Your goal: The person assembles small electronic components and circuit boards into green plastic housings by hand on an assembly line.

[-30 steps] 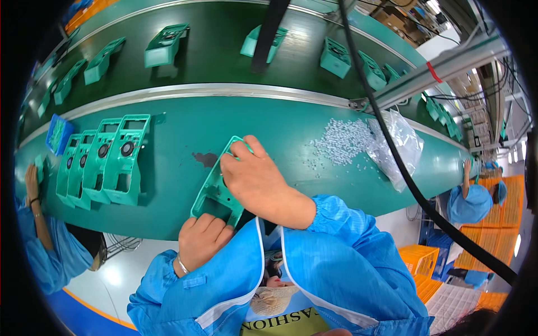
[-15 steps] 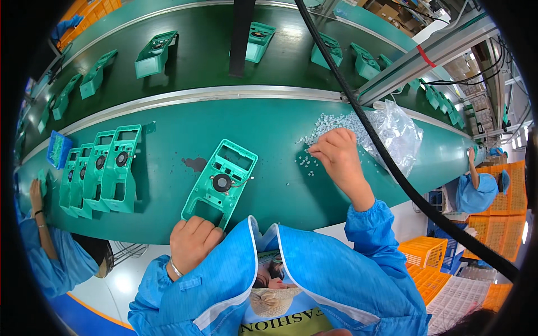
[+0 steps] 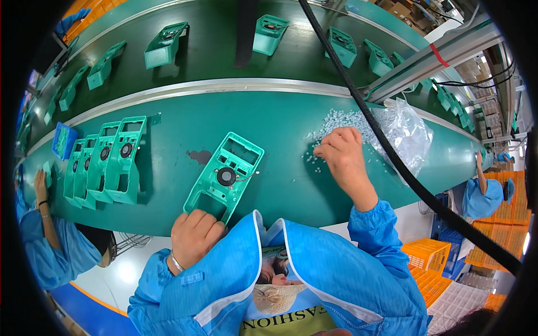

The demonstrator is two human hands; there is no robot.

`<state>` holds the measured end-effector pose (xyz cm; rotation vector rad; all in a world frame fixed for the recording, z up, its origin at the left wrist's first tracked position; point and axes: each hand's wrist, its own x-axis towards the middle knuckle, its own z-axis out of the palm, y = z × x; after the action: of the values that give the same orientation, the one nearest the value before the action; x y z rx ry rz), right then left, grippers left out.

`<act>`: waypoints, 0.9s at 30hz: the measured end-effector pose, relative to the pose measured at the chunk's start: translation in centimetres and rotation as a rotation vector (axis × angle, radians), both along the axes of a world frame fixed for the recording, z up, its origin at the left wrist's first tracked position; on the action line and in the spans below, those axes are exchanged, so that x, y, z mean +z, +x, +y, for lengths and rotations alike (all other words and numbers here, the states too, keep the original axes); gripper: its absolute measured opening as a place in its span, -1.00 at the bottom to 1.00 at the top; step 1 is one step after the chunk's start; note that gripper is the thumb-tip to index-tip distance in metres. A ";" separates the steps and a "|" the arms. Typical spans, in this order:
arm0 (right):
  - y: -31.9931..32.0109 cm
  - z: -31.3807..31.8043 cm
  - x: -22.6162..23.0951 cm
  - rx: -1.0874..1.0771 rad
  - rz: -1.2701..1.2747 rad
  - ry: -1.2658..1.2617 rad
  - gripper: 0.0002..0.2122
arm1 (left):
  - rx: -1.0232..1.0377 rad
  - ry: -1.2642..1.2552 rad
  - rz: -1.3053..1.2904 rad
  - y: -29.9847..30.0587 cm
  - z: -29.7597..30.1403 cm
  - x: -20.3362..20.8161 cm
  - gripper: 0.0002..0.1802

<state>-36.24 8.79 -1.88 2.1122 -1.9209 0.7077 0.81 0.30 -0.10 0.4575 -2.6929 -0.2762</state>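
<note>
A green plastic housing (image 3: 254, 158) with a round black speaker-like part (image 3: 226, 176) lies tilted on the green bench in front of me. My left hand (image 3: 195, 238) is closed around its near end, fingers curled over the frame. A thin wire runs from the black part to the housing's right edge. To the right, my right hand (image 3: 343, 159) pinches thumb and fingers together at the near edge of a heap of small translucent pieces (image 3: 342, 120). Whatever may be between those fingertips is hidden. Beside the heap lies a clear plastic bag (image 3: 412, 131).
Several similar housings (image 3: 124, 168) stand in a row at left, near a small blue bin (image 3: 64, 141). More housings (image 3: 166, 45) lie on the dark belt beyond the metal rail (image 3: 224, 85). A thick black cable (image 3: 386, 145) crosses the right side. Co-workers sit at left (image 3: 56, 246) and right (image 3: 485, 196).
The whole view has shifted slightly, so the bench appears a little higher and further right. My left hand stays on the housing; my right hand remains pinched by the heap.
</note>
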 end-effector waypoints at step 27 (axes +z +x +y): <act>9.9 -9.4 2.5 0.756 -0.361 0.321 -0.83 | -0.104 -0.036 0.061 0.7 -3.9 -0.4 -0.72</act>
<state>-26.38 -0.60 0.66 3.1467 -1.3942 1.0170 1.47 -3.60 -0.45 0.2938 -2.6614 -0.2660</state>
